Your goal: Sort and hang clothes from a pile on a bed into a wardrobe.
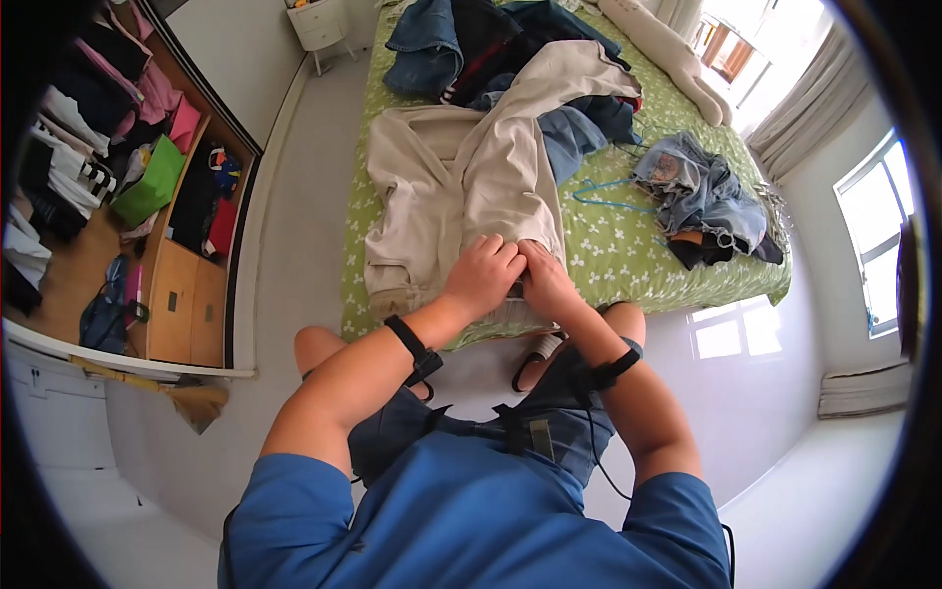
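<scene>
Beige trousers [442, 187] lie spread on the green patterned bed [608, 255], waistband toward me. My left hand [483, 275] and my right hand [546, 282] are pressed together at the waistband near the bed's front edge, fingers curled on the fabric. What lies between the fingers is hidden. Black straps circle both wrists.
A pile of dark and denim clothes [491, 44] covers the bed's far end. Crumpled jeans [702, 191] and a teal hanger [613, 191] lie to the right. An open wardrobe [128, 187] stands at the left, a white nightstand [319, 25] beyond, windows [878, 236] at right.
</scene>
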Demonstrator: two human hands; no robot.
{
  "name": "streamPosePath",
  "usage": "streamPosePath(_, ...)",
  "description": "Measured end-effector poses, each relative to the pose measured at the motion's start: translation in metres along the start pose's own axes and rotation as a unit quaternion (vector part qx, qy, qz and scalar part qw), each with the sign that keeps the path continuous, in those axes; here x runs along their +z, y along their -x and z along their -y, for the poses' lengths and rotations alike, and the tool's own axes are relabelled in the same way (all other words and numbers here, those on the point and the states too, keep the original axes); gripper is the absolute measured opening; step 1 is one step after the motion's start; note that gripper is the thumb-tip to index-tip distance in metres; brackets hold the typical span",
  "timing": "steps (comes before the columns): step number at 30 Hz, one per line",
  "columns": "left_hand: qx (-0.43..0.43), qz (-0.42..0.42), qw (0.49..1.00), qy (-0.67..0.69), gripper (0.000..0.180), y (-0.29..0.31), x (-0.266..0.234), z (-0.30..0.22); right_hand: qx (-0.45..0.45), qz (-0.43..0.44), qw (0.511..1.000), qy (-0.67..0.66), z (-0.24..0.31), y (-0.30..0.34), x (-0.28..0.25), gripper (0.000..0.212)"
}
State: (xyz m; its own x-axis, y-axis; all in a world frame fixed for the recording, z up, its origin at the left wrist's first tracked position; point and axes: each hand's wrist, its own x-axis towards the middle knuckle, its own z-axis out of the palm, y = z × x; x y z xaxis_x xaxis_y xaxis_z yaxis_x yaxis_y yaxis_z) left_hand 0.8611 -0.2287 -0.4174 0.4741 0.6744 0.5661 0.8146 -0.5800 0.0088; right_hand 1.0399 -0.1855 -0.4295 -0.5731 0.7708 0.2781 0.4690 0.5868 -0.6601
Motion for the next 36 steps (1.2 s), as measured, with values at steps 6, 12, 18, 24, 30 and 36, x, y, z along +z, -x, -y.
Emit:
streamPosePath(6,0.139,-0.015,0.985,0.104,0.008,0.002,-0.023,-0.006,0.064,0.132,0.982,0.118,-0.046,-0.031,0.007,0.032)
streamPosePath(12,0.181,0.016,0.972,0.147,0.008,0.012,-0.027,-0.004,0.016,0.185,0.944,0.272,-0.055,-0.048,0.045,0.033)
streamPosePath(18,0.162,0.041,0.966,0.195,0.012,0.006,-0.028,-0.025,0.019,0.124,0.990,0.066,-0.102,-0.021,0.052,0.034)
streamPosePath(24,-0.088,0.120,0.916,0.372,0.019,0.004,-0.020,0.020,0.068,0.064,0.980,-0.173,-0.116,-0.047,0.093,0.036)
streamPosePath(30,-0.462,0.161,0.862,0.136,0.040,-0.033,0.037,0.091,0.124,0.013,0.910,-0.395,-0.123,-0.048,0.141,0.039)
streamPosePath(36,-0.433,0.193,0.875,0.105,0.051,-0.047,0.059,0.095,0.184,-0.079,0.780,-0.592,-0.145,-0.025,0.167,0.041)
